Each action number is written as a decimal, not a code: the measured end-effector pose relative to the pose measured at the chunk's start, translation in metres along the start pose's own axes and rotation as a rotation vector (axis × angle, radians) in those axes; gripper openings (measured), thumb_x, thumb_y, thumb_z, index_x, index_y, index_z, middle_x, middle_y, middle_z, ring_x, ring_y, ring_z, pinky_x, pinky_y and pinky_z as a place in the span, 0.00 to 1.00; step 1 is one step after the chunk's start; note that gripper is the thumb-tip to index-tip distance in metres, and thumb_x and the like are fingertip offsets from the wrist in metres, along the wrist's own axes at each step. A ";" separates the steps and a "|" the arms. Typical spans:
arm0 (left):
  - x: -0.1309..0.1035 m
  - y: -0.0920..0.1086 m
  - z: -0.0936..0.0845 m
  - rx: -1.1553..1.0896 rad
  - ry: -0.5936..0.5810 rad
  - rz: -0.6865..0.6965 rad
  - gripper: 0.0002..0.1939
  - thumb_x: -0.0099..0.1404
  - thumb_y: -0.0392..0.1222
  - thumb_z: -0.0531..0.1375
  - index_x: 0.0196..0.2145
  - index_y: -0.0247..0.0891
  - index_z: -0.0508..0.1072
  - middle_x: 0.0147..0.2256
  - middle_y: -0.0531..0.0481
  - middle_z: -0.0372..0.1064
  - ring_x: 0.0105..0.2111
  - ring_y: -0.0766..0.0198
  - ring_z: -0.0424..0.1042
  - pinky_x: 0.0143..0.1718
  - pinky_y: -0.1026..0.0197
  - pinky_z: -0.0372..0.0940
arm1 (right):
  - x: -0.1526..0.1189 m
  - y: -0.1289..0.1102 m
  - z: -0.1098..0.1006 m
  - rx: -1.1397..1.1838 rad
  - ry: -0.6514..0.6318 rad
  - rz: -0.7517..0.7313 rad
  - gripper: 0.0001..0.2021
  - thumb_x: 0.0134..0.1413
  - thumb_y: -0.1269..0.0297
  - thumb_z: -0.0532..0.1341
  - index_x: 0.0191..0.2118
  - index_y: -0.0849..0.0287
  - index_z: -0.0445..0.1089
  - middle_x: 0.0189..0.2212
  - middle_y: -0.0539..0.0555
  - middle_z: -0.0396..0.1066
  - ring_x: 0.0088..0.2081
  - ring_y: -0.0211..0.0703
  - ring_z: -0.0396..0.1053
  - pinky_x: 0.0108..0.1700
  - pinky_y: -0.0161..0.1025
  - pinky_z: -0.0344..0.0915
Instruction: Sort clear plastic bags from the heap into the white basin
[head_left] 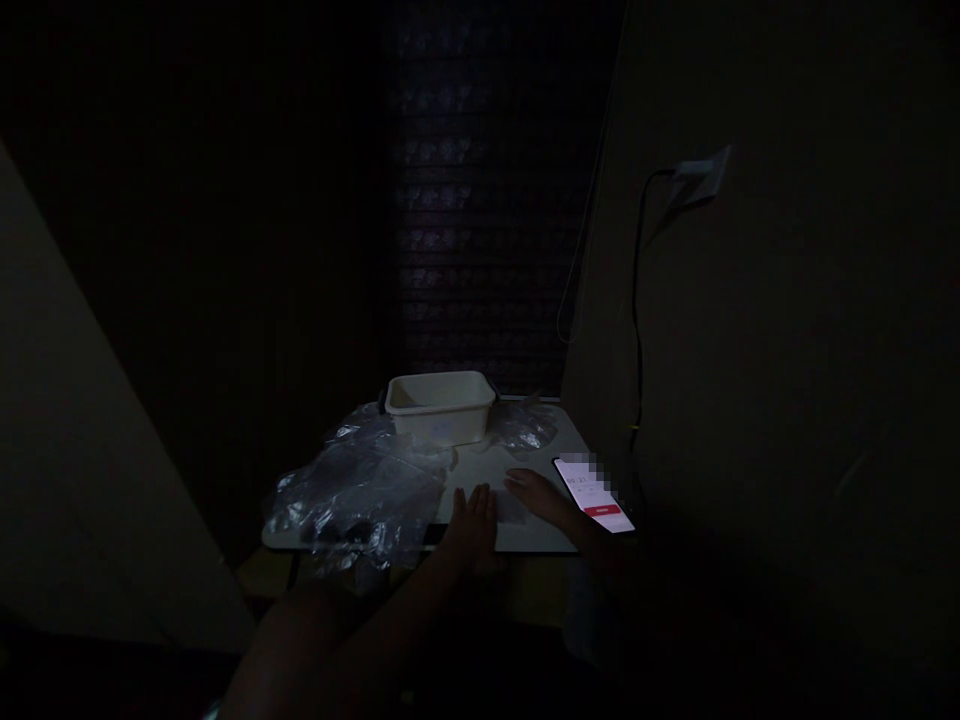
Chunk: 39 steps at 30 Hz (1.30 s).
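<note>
My left hand [472,520] lies flat near the front edge of a small white table [540,540], fingers stretched forward. Just to its right, my right hand [534,492] reaches in from the side with its fingers extended to the left. A pale, thin sheet [511,508], perhaps clear plastic, shows faintly on the tabletop between the hands; the dim light hides its outline. Crumpled clear plastic bags [352,490] spread over the table's left side beside my left hand. A phone [596,495] with a lit screen lies to the right of my right hand.
A white rectangular tub [442,425] with dark handles stands at the back of the table. More crumpled clear plastic [529,425] lies to its right. A dark cable [637,300] hangs from a wall outlet [697,175] on the right. Dark blinds [450,200] cover the back.
</note>
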<state>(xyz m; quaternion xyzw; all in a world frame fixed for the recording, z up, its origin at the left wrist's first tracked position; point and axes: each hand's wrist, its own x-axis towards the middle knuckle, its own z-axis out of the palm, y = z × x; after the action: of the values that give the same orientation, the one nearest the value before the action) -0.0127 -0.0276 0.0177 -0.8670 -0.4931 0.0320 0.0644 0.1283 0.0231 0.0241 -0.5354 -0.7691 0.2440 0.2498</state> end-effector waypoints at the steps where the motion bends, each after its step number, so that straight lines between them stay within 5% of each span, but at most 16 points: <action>1: -0.001 0.000 0.001 0.000 0.012 0.006 0.43 0.46 0.60 0.44 0.50 0.21 0.43 0.50 0.29 0.36 0.50 0.47 0.35 0.44 0.43 0.33 | 0.004 0.003 -0.003 -0.029 -0.002 0.019 0.16 0.45 0.60 0.46 0.39 0.60 0.63 0.38 0.55 0.64 0.39 0.40 0.59 0.39 0.36 0.53; 6: -0.009 -0.003 0.004 0.008 0.059 0.033 0.41 0.47 0.59 0.44 0.50 0.23 0.43 0.51 0.30 0.36 0.50 0.46 0.35 0.43 0.43 0.32 | 0.015 0.012 -0.008 -0.200 -0.040 0.096 0.10 0.40 0.66 0.50 0.27 0.58 0.67 0.28 0.51 0.68 0.31 0.37 0.63 0.30 0.31 0.55; 17: -0.013 -0.005 -0.001 -0.200 0.050 -0.008 0.43 0.45 0.59 0.48 0.51 0.30 0.38 0.52 0.34 0.32 0.50 0.48 0.30 0.44 0.44 0.33 | 0.013 -0.002 -0.003 -0.386 -0.081 0.056 0.09 0.37 0.67 0.51 0.24 0.59 0.67 0.26 0.54 0.68 0.29 0.40 0.63 0.26 0.33 0.54; 21: -0.003 -0.016 -0.012 -0.670 0.192 -0.211 0.37 0.49 0.54 0.47 0.51 0.29 0.41 0.52 0.36 0.36 0.50 0.53 0.37 0.45 0.51 0.43 | 0.013 -0.005 -0.014 -0.208 -0.010 -0.086 0.07 0.37 0.71 0.51 0.24 0.60 0.65 0.28 0.52 0.66 0.30 0.36 0.62 0.30 0.31 0.55; 26: 0.012 -0.037 -0.024 -1.335 0.394 -0.416 0.24 0.45 0.42 0.54 0.41 0.28 0.60 0.35 0.41 0.64 0.33 0.61 0.64 0.30 0.62 0.58 | 0.012 -0.024 -0.028 0.169 0.000 -0.213 0.05 0.36 0.73 0.51 0.21 0.61 0.63 0.24 0.50 0.63 0.30 0.35 0.61 0.31 0.32 0.56; 31: 0.010 -0.045 -0.032 -1.698 0.463 -0.430 0.08 0.39 0.38 0.57 0.20 0.31 0.67 0.16 0.54 0.62 0.17 0.69 0.62 0.20 0.67 0.56 | 0.006 -0.049 -0.034 0.651 0.037 -0.045 0.07 0.37 0.63 0.54 0.24 0.62 0.62 0.21 0.48 0.62 0.25 0.34 0.61 0.29 0.34 0.57; 36: 0.005 -0.044 -0.041 -1.919 0.588 -0.408 0.11 0.38 0.39 0.57 0.22 0.32 0.66 0.18 0.53 0.63 0.19 0.69 0.62 0.21 0.66 0.57 | 0.001 -0.066 -0.024 0.984 -0.160 0.038 0.17 0.32 0.62 0.58 0.34 0.59 0.61 0.29 0.50 0.64 0.30 0.37 0.63 0.30 0.35 0.58; 39: 0.005 -0.043 -0.045 -1.942 0.641 -0.430 0.10 0.38 0.38 0.57 0.22 0.32 0.65 0.18 0.54 0.63 0.18 0.70 0.62 0.21 0.66 0.57 | 0.005 -0.070 -0.016 0.990 -0.082 0.078 0.19 0.27 0.66 0.61 0.33 0.59 0.60 0.29 0.50 0.64 0.29 0.37 0.63 0.29 0.34 0.59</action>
<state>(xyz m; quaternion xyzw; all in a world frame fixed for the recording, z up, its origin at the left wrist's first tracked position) -0.0409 -0.0048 0.0689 -0.4076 -0.4103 -0.6218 -0.5281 0.0878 0.0083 0.0824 -0.3709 -0.5495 0.6098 0.4342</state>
